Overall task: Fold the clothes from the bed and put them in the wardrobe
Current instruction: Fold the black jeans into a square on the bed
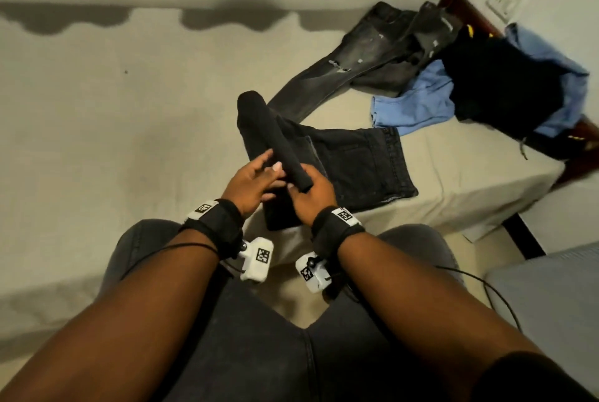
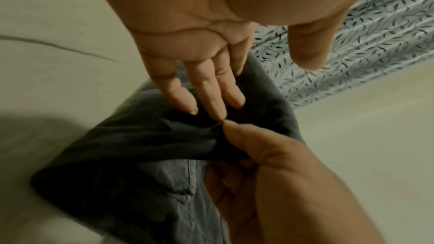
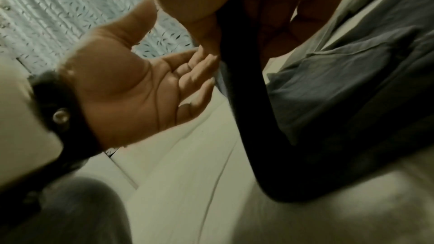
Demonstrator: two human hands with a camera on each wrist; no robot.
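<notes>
On the bed (image 1: 129, 116), beyond my half-folded black jeans (image 1: 356, 161), grey jeans (image 1: 350, 58) and blue and dark clothes (image 1: 418, 103) wait unfolded, while my right hand (image 1: 312, 195) pinches their raised leg hem and my left hand (image 1: 249, 184), fingers straight, steadies it.

No readable text, only coded wrist markers (image 1: 344, 215).
</notes>
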